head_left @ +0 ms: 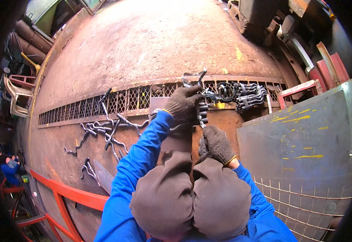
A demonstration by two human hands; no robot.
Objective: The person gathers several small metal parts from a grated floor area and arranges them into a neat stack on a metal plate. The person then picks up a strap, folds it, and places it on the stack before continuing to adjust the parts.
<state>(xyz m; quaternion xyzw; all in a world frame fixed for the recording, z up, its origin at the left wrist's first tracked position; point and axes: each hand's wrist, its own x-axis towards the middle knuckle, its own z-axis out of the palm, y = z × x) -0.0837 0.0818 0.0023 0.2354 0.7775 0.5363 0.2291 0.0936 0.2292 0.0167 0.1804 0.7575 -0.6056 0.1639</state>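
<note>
My left hand (pixel 182 103), in a dark knit glove, is closed at a black strap (pixel 192 74) whose loose loop sticks up beyond the fingers. Just under its fingertips are stacked black cylindrical ends (pixel 203 113) of a bundle of bent rods, mostly hidden by the hand. My right hand (pixel 218 144), gloved too, is curled nearer my knees, below that stack. It grips a dark object (pixel 202 147) whose kind I cannot make out. To the right, a bundle of bent metal rods with black ends (pixel 250 96) lies on the floor grating beside a tangle of black straps (pixel 225 89).
Several loose bent rods (pixel 112 133) lie scattered on the left. A metal grating (pixel 139 101) crosses the brown floor. A red metal frame (pixel 81 195) stands left, grey sheet metal (pixel 301 141) and wire mesh (pixel 305 201) right. Another person (pixel 9 169) is far left.
</note>
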